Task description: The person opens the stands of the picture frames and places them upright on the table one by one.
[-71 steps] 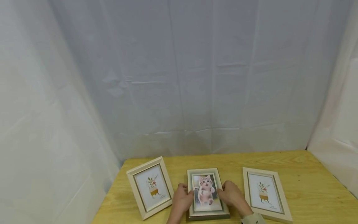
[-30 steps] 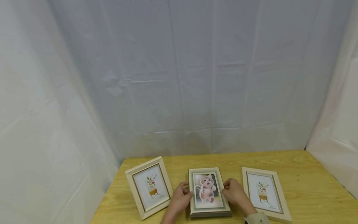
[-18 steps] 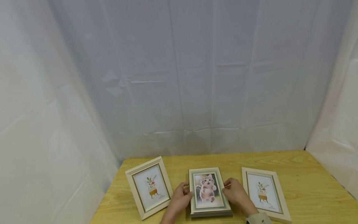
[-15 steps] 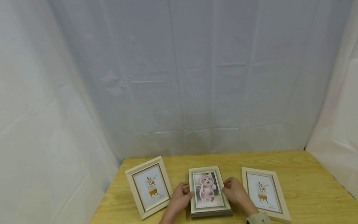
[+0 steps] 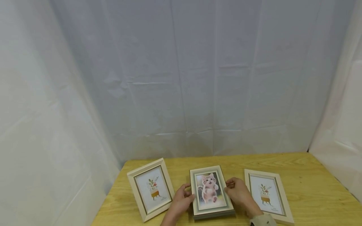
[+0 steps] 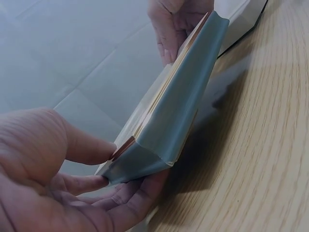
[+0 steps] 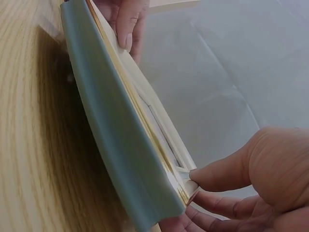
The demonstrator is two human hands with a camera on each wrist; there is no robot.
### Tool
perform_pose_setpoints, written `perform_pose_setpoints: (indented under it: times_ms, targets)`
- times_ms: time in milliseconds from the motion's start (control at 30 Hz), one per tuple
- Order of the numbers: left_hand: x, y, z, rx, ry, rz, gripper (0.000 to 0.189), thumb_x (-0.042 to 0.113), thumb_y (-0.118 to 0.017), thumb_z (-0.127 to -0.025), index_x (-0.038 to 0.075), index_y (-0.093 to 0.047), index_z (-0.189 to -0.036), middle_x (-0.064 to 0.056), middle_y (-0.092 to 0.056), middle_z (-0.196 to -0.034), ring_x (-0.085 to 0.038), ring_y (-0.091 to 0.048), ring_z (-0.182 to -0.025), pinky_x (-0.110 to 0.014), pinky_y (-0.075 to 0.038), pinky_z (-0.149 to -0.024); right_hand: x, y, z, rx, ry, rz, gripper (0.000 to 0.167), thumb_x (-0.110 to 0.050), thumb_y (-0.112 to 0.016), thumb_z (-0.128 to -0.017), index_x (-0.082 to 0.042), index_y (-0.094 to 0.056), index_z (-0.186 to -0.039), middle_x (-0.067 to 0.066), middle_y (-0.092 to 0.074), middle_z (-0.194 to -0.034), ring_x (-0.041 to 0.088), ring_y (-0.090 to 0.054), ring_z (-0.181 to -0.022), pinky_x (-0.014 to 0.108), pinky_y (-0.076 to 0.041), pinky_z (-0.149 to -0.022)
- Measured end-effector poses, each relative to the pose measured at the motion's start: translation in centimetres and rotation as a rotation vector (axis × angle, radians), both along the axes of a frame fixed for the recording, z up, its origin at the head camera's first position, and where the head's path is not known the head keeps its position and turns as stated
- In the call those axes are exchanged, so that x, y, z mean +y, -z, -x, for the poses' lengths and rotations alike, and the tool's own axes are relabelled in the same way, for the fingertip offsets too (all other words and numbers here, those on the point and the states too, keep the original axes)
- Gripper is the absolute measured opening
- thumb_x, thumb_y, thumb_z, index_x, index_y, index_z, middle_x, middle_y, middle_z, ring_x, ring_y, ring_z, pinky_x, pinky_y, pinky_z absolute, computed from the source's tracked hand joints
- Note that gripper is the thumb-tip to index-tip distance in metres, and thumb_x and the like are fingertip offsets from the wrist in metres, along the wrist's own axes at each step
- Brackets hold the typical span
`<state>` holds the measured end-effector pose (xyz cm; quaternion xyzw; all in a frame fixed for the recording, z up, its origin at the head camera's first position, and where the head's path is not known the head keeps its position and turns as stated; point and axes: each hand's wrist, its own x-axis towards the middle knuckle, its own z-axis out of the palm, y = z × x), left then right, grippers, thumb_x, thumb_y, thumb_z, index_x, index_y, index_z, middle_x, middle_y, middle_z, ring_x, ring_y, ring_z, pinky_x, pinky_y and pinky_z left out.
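A picture frame with a kitten photo under its cream and grey-green border is held between both hands, face up and tilted. My left hand grips its left side, thumb on the front rim and fingers beneath, as the left wrist view shows. On the right side, my right hand pinches the edge between thumb and fingers. Both wrist views show the thick blue-grey side of the frame close over the wooden table, a shadow below it. Its back is hidden.
A cream picture frame with a potted-plant print stands leaning at the left, near my left wrist. A matching frame lies on the right, partly behind my right forearm. White sheeting hangs behind the table and along both sides.
The far edge of the kitten picture frame has risen, so it tilts more toward me. Earlier it lay flatter and slightly further left. Both hands keep hold at its sides.
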<state>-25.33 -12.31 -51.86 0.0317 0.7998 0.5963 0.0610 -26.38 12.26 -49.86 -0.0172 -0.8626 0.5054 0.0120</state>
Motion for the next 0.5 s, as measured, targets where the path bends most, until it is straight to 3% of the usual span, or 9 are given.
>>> perform_pose_setpoints:
  times_ms: [167, 367, 500]
  targets:
    - [-0.1, -0.08, 0.03, -0.061, 0.019, -0.022, 0.066, 0.009, -0.065, -0.093, -0.007, -0.036, -0.151, -0.019, -0.069, -0.104, -0.018, -0.061, -0.086, -0.032, -0.05, -0.07, 0.12, -0.11, 0.14, -0.024, 0.003, 0.027, 0.026, -0.001, -0.067, -0.087, 0.008, -0.063, -0.11, 0.018, -0.069, -0.099, 0.023, -0.067, -0.09, 0.038, -0.058, -0.078]
    - [-0.15, -0.11, -0.1, -0.09, 0.05, -0.07, 0.07, 0.006, -0.066, -0.093, -0.006, -0.032, -0.153, -0.033, -0.067, -0.119, -0.029, -0.07, -0.105, -0.042, -0.059, -0.082, 0.31, -0.22, 0.3, -0.015, 0.001, 0.031, 0.027, -0.001, -0.067, -0.087, 0.009, -0.063, -0.112, 0.018, -0.068, -0.098, 0.023, -0.066, -0.09, 0.039, -0.057, -0.078]
    - [-0.31, -0.1, -0.17, -0.132, 0.065, -0.116, 0.072, 0.006, -0.066, -0.094, -0.005, -0.029, -0.155, -0.03, -0.07, -0.118, -0.028, -0.071, -0.104, -0.042, -0.059, -0.085, 0.39, -0.09, 0.35, -0.027, 0.006, 0.028, 0.027, -0.002, -0.068, -0.088, 0.009, -0.063, -0.112, 0.017, -0.068, -0.099, 0.023, -0.066, -0.09, 0.038, -0.057, -0.079]
